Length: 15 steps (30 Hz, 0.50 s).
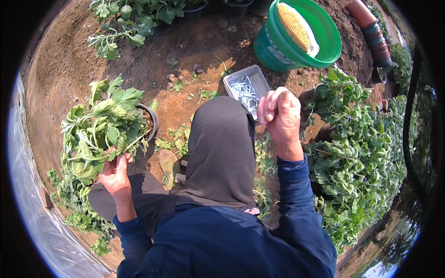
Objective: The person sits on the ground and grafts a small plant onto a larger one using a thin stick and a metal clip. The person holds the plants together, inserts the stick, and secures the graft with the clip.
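Note:
My left hand pinches a stem of a leafy potted plant, which looks like a chrysanthemum. A thin pale stick or stem slants from near my fingertips toward the rim of its dark plastic pot. Leaves hide part of my grip. On the other side my right hand is raised, fingers curled in, at the near right edge of a clear plastic tray. Thin pale blue strips, perhaps ties, lie loosely inside it. Whether the curled fingers hold anything is hidden.
A green bucket holding a bundle of thin yellowish sticks stands beyond the tray. Dense potted plants line the right; more plants grow at the far side. Stacked pots lie far right. Plastic sheeting edges the left.

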{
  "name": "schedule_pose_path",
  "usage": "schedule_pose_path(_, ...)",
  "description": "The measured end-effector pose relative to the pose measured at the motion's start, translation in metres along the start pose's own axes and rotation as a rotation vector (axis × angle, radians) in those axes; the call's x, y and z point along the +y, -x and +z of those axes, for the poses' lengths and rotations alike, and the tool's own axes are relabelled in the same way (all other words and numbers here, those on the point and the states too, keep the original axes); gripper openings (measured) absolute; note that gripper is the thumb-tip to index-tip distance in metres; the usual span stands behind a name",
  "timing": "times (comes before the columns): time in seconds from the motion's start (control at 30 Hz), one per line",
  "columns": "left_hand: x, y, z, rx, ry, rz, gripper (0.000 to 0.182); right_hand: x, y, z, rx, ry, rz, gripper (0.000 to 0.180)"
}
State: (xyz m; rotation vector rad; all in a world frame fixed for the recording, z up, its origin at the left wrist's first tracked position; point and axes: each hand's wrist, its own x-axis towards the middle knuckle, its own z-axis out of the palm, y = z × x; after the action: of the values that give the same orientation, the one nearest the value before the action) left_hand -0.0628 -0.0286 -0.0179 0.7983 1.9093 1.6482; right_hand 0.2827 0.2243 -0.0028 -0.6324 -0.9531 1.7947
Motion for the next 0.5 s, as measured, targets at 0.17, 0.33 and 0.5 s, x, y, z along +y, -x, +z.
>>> schedule_pose_path(0.17, 0.005, -0.003, 0.002, -0.036, 0.017, -0.017, 0.03, 0.119, -0.038, -0.159, 0.16, 1.516, 0.027, 0.019)
schedule_pose_path(0.33, 0.014, 0.0, 0.003, -0.031, -0.008, -0.045, 0.031, 0.186, -0.057, -0.165, 0.04, 1.987, 0.318, 0.018)
schedule_pose_path(0.5, 0.017, 0.004, 0.004, -0.041, -0.005, -0.05, 0.032, 0.201, -0.063, -0.167, 0.123, 1.969, 0.287, 0.015)
